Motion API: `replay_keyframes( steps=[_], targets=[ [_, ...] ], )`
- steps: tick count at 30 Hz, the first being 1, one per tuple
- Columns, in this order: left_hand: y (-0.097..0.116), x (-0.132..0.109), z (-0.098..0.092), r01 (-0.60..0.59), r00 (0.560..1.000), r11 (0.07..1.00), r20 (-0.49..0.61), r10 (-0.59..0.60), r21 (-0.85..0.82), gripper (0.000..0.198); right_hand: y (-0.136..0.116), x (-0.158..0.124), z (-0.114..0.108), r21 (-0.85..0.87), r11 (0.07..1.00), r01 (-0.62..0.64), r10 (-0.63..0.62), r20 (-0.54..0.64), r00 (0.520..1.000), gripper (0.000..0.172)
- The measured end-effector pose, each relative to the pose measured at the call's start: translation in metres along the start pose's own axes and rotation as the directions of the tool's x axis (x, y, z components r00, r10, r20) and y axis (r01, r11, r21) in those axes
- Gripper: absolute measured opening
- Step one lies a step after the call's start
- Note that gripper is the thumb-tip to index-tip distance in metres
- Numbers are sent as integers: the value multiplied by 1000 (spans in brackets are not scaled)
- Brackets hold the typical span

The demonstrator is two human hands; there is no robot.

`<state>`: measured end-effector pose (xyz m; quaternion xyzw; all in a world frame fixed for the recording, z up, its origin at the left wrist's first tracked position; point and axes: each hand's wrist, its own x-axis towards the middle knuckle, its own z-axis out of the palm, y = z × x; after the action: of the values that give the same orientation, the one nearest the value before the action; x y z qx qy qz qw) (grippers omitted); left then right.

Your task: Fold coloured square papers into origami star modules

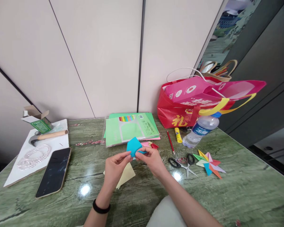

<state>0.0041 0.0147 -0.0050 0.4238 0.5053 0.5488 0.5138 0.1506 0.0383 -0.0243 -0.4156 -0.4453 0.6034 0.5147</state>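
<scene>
A folded piece of blue paper (133, 145) is held up over the table between both hands. My left hand (117, 165) pinches its lower left edge with thumb and fingers. On the other side, my right hand (151, 159) grips its right edge, covering part of the folds. Below them lie pale yellow paper sheets (127, 175), partly hidden by my left hand. Just behind the hands are folded pink and red paper pieces (153, 145). A many-coloured paper star (209, 163) rests to the right.
Open scissors (186, 166), a red pencil (170, 142), a yellow glue stick (178, 135) and a water bottle (200, 130) are right. Red and pink bags (177, 110) stand behind. Coloured paper packs (130, 127) lie at centre back; left are a phone (54, 171), hammer (52, 135), beads (35, 156) and small box (40, 124).
</scene>
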Motion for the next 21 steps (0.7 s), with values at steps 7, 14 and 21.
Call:
replay_keyframes(
  steps=[7,14,21],
  targets=[
    [-2,-1,2,12,1000,1000,-6,-12,-22,22,-1,0,0,-65,997,49,-52,-58,997,23],
    [-2,0,3,-11,1000,1000,-9,11,17,22,-2,-1,1,-89,995,47,-55,-96,994,24],
    [-4,-2,5,-12,998,1000,-58,13,23,24,-4,-2,3,-88,995,46,-55,-101,993,24]
  ],
)
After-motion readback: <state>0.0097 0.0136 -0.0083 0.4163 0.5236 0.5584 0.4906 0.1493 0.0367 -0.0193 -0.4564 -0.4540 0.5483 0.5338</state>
